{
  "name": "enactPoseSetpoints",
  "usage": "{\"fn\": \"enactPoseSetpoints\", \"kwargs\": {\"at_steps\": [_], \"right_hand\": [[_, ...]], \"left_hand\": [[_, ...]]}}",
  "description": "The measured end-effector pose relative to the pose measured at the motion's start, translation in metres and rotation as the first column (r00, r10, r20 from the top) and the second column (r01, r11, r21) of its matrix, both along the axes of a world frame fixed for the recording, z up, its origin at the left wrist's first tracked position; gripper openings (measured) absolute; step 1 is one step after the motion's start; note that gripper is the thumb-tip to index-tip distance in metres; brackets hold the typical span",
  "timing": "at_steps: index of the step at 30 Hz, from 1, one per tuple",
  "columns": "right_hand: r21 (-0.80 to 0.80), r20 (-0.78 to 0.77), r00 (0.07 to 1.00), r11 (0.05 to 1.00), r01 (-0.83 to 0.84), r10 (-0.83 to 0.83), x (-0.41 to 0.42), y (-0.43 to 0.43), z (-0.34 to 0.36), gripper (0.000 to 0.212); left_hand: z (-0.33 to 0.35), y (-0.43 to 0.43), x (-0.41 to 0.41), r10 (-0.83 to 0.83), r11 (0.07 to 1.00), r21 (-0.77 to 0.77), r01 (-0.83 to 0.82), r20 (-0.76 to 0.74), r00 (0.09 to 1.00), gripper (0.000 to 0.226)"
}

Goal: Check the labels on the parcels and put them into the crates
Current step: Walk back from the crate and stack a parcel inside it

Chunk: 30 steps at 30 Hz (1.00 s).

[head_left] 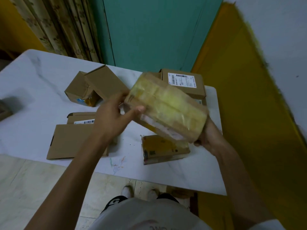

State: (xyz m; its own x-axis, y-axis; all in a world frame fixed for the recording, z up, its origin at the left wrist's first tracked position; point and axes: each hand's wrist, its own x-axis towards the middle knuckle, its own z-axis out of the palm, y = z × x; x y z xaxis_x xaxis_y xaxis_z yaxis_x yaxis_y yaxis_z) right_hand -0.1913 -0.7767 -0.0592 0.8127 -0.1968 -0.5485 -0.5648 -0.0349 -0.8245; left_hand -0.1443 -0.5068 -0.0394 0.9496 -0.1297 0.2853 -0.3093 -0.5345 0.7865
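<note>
Taped parcel tilts above the table, fingers of left hand and right hand gripping its ends.

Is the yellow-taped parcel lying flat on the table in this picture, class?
No, the left hand and the right hand hold the taped parcel tilted in the air above the table.

One taped parcel, six cardboard boxes, one table, two hands: left hand, right hand.
</note>
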Motion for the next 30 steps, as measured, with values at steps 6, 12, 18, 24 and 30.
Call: {"fn": "enactPoseSetpoints", "kwargs": {"at_steps": [6, 12, 18, 24, 30], "right_hand": [[-0.103, 0.199, 0.977, 0.993, -0.059, 0.078, 0.009, -0.001, -0.001, 0.076], [-0.098, 0.436, 0.899, 0.995, -0.001, 0.044, 0.027, -0.008, 0.011, 0.029], [0.160, 0.489, 0.837, 0.968, 0.193, -0.247, 0.040, 0.010, 0.009, 0.054], [0.257, 0.521, 0.836, 0.965, 0.042, -0.175, 0.043, 0.015, 0.002, 0.056], [0.178, 0.485, 0.875, 0.979, -0.095, -0.003, 0.036, 0.017, -0.010, 0.057]], "left_hand": [[-0.019, -0.009, -0.009, 0.079, 0.995, -0.012, -0.097, -0.477, 0.875, 0.060], [-0.038, -0.011, -0.032, -0.260, 0.887, -0.416, -0.198, -0.807, 0.531, 0.076], [-0.036, -0.023, -0.048, -0.433, 0.738, -0.579, -0.347, -0.801, 0.414, 0.070], [-0.038, -0.036, -0.068, -0.535, 0.573, -0.629, -0.526, -0.773, 0.342, 0.064], [-0.029, -0.048, -0.076, -0.621, 0.416, -0.686, -0.596, -0.694, 0.365, 0.063]]}}
